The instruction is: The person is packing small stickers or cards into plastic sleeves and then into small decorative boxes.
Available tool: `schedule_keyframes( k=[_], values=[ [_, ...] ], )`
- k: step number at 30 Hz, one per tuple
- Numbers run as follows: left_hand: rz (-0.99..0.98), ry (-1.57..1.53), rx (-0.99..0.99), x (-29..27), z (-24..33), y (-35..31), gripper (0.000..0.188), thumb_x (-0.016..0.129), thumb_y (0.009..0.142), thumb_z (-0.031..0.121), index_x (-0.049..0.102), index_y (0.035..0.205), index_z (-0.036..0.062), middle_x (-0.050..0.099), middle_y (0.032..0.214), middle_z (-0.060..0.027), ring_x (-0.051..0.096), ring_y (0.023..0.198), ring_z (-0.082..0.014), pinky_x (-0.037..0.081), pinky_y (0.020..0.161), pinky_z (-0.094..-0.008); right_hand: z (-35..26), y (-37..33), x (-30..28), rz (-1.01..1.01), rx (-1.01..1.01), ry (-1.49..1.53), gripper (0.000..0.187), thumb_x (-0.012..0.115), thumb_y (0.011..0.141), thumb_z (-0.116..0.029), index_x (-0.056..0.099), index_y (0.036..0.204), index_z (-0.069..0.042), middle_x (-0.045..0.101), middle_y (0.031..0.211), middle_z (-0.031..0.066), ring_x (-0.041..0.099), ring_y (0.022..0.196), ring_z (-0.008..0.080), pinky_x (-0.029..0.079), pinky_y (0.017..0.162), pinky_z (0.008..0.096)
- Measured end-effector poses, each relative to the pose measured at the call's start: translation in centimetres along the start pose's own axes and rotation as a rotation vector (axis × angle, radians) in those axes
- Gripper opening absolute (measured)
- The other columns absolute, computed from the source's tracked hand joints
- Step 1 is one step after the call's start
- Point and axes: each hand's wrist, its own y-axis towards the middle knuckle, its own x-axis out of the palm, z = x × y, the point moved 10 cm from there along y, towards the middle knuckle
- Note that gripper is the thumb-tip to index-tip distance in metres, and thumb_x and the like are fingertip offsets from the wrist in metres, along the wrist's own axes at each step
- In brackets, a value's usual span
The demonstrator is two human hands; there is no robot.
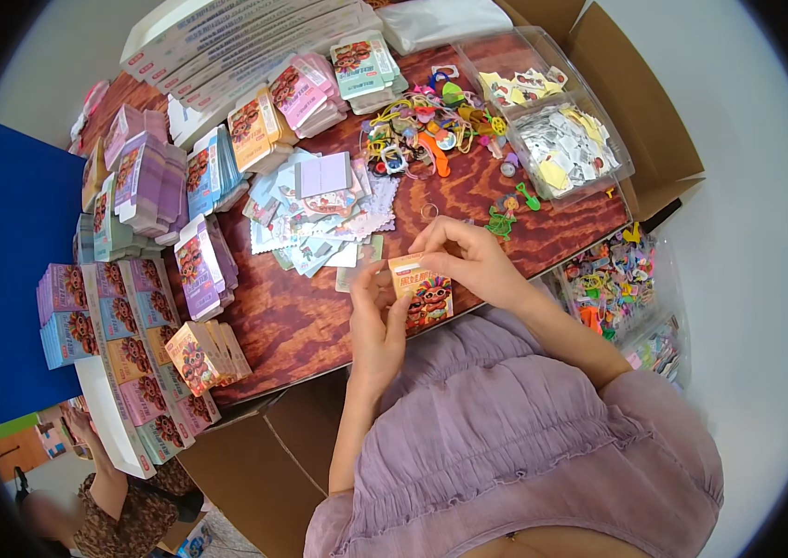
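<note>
A small orange printed box (431, 305) is held upright at the table's near edge, its cartoon front facing me. My left hand (378, 327) grips its left side with the thumb across the front. The fingers of my right hand (470, 264) are pinched together at its top edge; whether anything else is between them is hidden. Just beyond my hands lies a loose heap of pastel cards and scalloped papers (371, 209). A pile of small colourful plastic trinkets (422, 126) sits farther back, and a green toy shovel (527, 196) lies to the right.
Stacks of flat boxes (143, 186) and display cartons of boxes (133, 344) line the left side. Clear bins of paper pieces (566, 153) stand at the back right. A bin of trinkets (613, 279) is beyond the table's right edge. Another person (120, 507) sits lower left.
</note>
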Motion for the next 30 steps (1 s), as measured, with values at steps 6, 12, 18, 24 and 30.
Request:
schedule_keyframes(
  k=[6, 12, 18, 24, 30],
  values=[
    [-0.062, 0.125, 0.012, 0.5, 0.2, 0.2, 0.053, 0.054, 0.097, -0.002, 0.032, 0.145, 0.0028, 0.062, 0.120, -0.0199, 0.067, 0.105, -0.0247, 0.054, 0.084, -0.0338, 1.7, 0.2, -1.4, 0.056, 0.213, -0.111, 0.005, 0.068, 0.090, -0.003, 0.066, 0.094, 0.000, 0.068, 0.089, 0.0017, 0.063, 0.081, 0.0053, 0.051, 0.072, 0.0220],
    [-0.072, 0.074, -0.014, 0.6, -0.2, 0.1, 0.059, 0.054, 0.097, -0.003, 0.028, 0.149, 0.0051, 0.060, 0.122, -0.0186, 0.066, 0.106, -0.0249, 0.055, 0.085, -0.0354, 0.6, 0.5, -2.0, 0.085, 0.224, -0.103, 0.004, 0.070, 0.088, -0.002, 0.069, 0.090, 0.001, 0.069, 0.084, 0.0016, 0.064, 0.079, 0.0062, 0.051, 0.070, 0.0232],
    [-0.052, 0.012, -0.074, 0.4, -0.4, 0.2, 0.055, 0.052, 0.096, -0.006, 0.033, 0.147, 0.0053, 0.057, 0.126, -0.0182, 0.063, 0.109, -0.0258, 0.053, 0.090, -0.0359, -1.4, 0.4, -0.8, -0.129, 0.010, -0.350, 0.011, 0.069, 0.086, -0.007, 0.069, 0.092, 0.003, 0.070, 0.090, 0.0068, 0.066, 0.085, 0.0137, 0.050, 0.075, 0.0282],
    [-0.133, 0.207, -0.008, 0.1, -0.7, 0.4, 0.038, 0.055, 0.093, -0.003, 0.051, 0.131, 0.0053, 0.060, 0.121, -0.0162, 0.060, 0.113, -0.0308, 0.048, 0.096, -0.0370, -0.9, 0.4, 0.2, -0.231, -0.135, -0.574, 0.014, 0.069, 0.085, -0.007, 0.069, 0.097, 0.000, 0.069, 0.093, 0.0069, 0.065, 0.088, 0.0158, 0.049, 0.074, 0.0300],
    [0.087, 0.007, -0.158, -3.1, 0.2, -0.4, 0.052, 0.057, 0.093, 0.001, 0.042, 0.143, 0.0065, 0.062, 0.118, -0.0137, 0.066, 0.096, -0.0283, 0.051, 0.085, -0.0371, 6.4, -0.1, 3.3, 0.061, 0.396, 0.438, 0.055, 0.067, 0.089, -0.006, 0.044, 0.139, -0.001, 0.057, 0.129, 0.0111, 0.061, 0.114, 0.0201, 0.051, 0.097, 0.0346]
  ],
)
